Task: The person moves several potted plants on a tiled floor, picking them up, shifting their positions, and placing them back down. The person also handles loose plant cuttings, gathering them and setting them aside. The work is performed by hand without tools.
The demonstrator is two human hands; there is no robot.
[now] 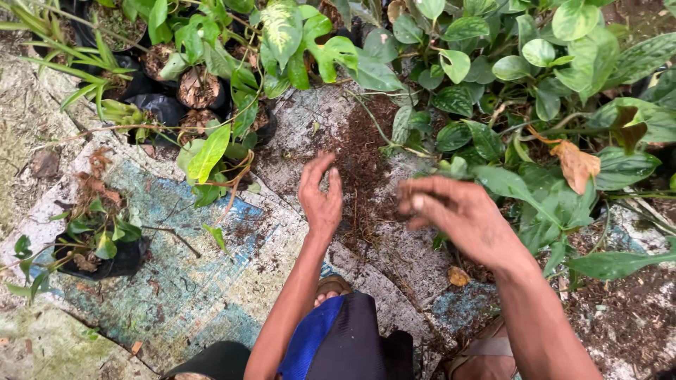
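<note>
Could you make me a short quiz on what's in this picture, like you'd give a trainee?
1. True or false: the left hand is gripping a plant bag.
2. What lies on the ground under both hands? A) brown soil B) water C) gravel
3. Which hand is nearer the dry orange leaf?

Key: 1. False, it is spread open above the soil, holding nothing. 2. A. 3. The right hand.

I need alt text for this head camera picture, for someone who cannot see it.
Seen from above, a person's left hand and right hand hover, open, over a patch of loose brown soil on worn ground. Leafy green plants and small black grow bags surround them.
</note>
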